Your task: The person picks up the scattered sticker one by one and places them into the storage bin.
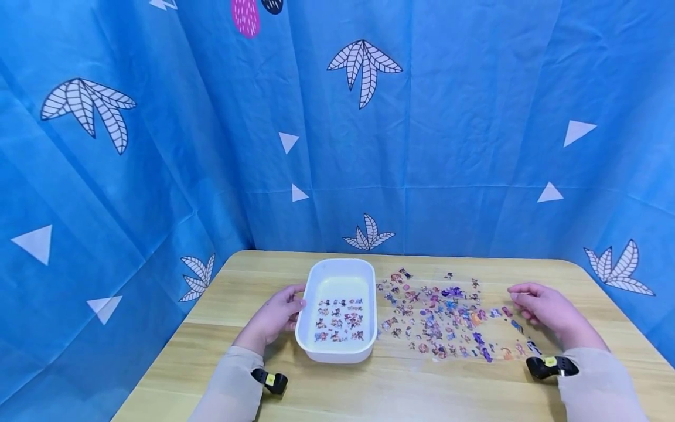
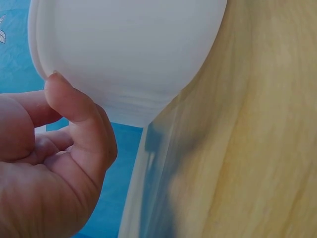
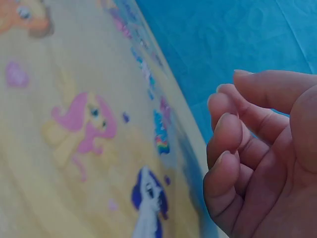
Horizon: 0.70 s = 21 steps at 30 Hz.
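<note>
My left hand [image 1: 278,313] holds the left side of a white plastic tub [image 1: 336,356], its thumb at the rim. Inside the tub lies a clear sheet of small cartoon stickers [image 1: 337,321]. The left wrist view shows the thumb and a bent finger against the tub wall [image 2: 133,54]. On the right, my right hand [image 1: 545,310] hovers near the edge of several clear sticker sheets [image 1: 432,319], its fingers loosely curled and nothing seen between them. Blurred pony stickers, one with a pink mane [image 3: 86,124], lie beside that hand in the right wrist view.
A light wooden table [image 1: 422,392] carries everything. The sticker sheets overlap to the right of the tub. Behind the table and along its left hangs a blue curtain [image 1: 453,146] with white leaves and triangles. Each wrist wears a black strap camera [image 1: 551,367].
</note>
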### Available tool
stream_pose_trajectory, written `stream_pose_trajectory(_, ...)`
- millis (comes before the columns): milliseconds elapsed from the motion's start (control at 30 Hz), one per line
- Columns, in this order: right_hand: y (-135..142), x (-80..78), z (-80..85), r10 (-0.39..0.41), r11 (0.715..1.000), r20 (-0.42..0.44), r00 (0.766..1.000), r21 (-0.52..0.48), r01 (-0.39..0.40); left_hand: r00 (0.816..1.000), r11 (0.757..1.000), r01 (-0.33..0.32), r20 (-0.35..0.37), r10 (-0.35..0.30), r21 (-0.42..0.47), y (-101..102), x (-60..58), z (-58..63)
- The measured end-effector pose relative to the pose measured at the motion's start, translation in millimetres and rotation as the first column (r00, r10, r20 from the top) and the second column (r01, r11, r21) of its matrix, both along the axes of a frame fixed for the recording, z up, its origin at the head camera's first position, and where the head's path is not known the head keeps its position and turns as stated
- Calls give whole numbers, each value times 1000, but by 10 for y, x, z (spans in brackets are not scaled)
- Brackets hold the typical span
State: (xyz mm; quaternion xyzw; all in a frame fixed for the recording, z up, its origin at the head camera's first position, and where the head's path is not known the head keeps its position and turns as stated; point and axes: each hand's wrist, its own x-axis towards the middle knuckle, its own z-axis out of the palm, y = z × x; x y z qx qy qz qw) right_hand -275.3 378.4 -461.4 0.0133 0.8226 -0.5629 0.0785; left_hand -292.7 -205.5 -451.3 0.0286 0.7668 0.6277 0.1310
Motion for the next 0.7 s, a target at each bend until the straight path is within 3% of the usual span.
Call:
stream_pose_trajectory(100, 0, 8, -20, -7, 1000, 19, 1000, 17, 6, 1000, 1000, 1, -4, -1, -1, -4, -4, -9)
stream_pose_trajectory(467, 1, 16, -72, -9, 974, -21, 1000, 227, 13, 1000, 1000, 16, -8, -16, 3, -9, -7, -25)
stream_pose_trajectory(700, -31, -12, -74, 36, 915, -95, 995, 405, 5, 1000, 1000, 4, -3, -4, -3, -2, 4, -2)
